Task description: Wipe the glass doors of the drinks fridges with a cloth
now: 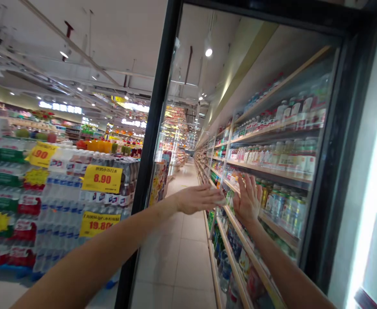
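Note:
My left hand (201,199) reaches across from the lower left, in front of a glass door with a black frame (153,116). Its fingers are stretched out and point right. A pale patch shows at the fingertips, too blurred to make out. Just to its right is my right hand (247,199), raised with fingers apart and pointing up. Both hands overlap the door's glass in view; whether the palms touch it I cannot tell. Nothing that I can name is in either hand.
Through the glass, shelves of bottles (278,156) run along a tiled aisle (175,253). At the left stand stacked packs of bottled water (58,214) with yellow price signs (102,179). A bright light strip (365,223) lies at the far right, beside the door frame.

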Available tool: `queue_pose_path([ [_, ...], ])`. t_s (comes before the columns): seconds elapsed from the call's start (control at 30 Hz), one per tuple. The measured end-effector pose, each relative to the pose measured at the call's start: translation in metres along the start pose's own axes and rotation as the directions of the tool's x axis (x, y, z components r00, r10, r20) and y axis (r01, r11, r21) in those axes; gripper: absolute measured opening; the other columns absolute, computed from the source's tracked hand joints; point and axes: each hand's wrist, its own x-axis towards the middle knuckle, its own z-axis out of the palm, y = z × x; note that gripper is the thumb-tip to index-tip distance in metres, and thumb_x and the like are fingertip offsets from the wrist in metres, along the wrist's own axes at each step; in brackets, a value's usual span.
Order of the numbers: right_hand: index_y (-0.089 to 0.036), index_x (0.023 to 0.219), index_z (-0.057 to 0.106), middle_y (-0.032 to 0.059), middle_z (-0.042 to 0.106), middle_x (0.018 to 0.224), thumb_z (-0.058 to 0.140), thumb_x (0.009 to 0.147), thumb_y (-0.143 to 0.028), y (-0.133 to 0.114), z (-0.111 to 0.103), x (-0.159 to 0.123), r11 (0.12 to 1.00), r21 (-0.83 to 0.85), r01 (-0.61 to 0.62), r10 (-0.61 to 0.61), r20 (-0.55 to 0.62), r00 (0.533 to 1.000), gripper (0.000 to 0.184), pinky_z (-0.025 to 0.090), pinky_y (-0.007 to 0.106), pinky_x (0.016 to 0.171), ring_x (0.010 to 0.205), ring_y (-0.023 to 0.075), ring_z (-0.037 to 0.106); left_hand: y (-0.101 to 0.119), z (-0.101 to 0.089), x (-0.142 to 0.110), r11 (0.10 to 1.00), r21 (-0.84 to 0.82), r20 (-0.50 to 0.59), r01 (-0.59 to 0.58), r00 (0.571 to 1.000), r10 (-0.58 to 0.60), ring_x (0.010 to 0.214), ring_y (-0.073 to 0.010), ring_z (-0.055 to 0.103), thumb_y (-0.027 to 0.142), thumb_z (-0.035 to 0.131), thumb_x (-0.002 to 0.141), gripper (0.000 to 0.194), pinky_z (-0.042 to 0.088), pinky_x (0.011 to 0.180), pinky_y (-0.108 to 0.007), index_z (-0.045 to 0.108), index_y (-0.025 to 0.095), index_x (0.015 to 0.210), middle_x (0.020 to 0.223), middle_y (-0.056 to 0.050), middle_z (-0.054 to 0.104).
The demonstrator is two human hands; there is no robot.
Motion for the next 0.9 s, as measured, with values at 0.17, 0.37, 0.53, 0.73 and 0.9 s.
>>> queue_pose_path([
  [0.17, -0.022, 0.139, 0.028, 0.0112, 0.039, 0.140, 0.043, 0.084, -0.024, 0.000, 0.002, -0.001, 1.000, 0.011, 0.002, -0.002, -0.033, 0.999, 0.056, 0.023, 0.049, 0.107, 0.134, 0.0244, 0.027, -0.057, -0.021, 0.016, 0.839, 0.035, -0.355, 0.543, 0.792, -0.497, 0.137, -0.0149, 0.012, 0.016, 0.036, 0.087, 0.046, 0.014, 0.113, -0.042, 0.034, 0.024, 0.133, 0.145, -0.002, 0.030],
  [0.37, -0.020, 0.137, 0.031, 0.0123, 0.041, 0.138, 0.043, 0.084, -0.024, 0.001, 0.004, -0.002, 1.000, 0.009, 0.008, -0.008, -0.028, 1.000, 0.054, 0.023, 0.050, 0.107, 0.134, 0.0253, 0.027, -0.044, -0.013, 0.029, 0.985, 0.153, -0.195, 0.076, 0.980, -0.045, 0.137, -0.0141, 0.015, 0.019, 0.035, 0.089, 0.042, 0.019, 0.112, -0.036, 0.039, 0.024, 0.130, 0.142, -0.002, 0.037],
  [0.53, -0.020, 0.137, 0.032, 0.0118, 0.041, 0.138, 0.043, 0.084, -0.023, 0.001, 0.002, -0.001, 1.000, 0.009, 0.004, -0.003, -0.031, 1.000, 0.054, 0.023, 0.049, 0.107, 0.134, 0.0249, 0.026, -0.040, -0.016, 0.037, 0.818, 0.052, -0.371, 0.573, 0.771, -0.517, 0.137, -0.0184, 0.015, 0.015, 0.037, 0.087, 0.043, 0.018, 0.112, -0.044, 0.041, 0.022, 0.129, 0.142, -0.005, 0.035],
  [0.73, -0.021, 0.138, 0.029, 0.0115, 0.038, 0.141, 0.042, 0.084, -0.023, 0.003, 0.001, -0.002, 1.000, 0.025, 0.009, -0.008, -0.021, 1.000, 0.055, 0.023, 0.050, 0.106, 0.135, 0.0251, 0.026, -0.002, 0.000, 0.027, 0.983, 0.120, -0.158, -0.138, 0.975, 0.156, 0.136, -0.0136, 0.018, 0.025, 0.035, 0.090, 0.038, 0.015, 0.113, -0.034, 0.045, 0.027, 0.126, 0.142, 0.002, 0.036],
  [0.9, -0.022, 0.139, 0.026, 0.0108, 0.037, 0.141, 0.039, 0.085, -0.022, 0.004, 0.002, -0.003, 0.998, 0.068, -0.013, 0.014, -0.018, 1.000, 0.056, 0.022, 0.051, 0.107, 0.135, 0.0248, 0.024, -0.011, -0.007, 0.022, 0.859, 0.056, -0.305, 0.508, 0.828, -0.470, 0.137, -0.0220, 0.015, 0.018, 0.036, 0.088, 0.042, 0.017, 0.111, -0.046, 0.041, 0.019, 0.130, 0.144, -0.007, 0.032],
])
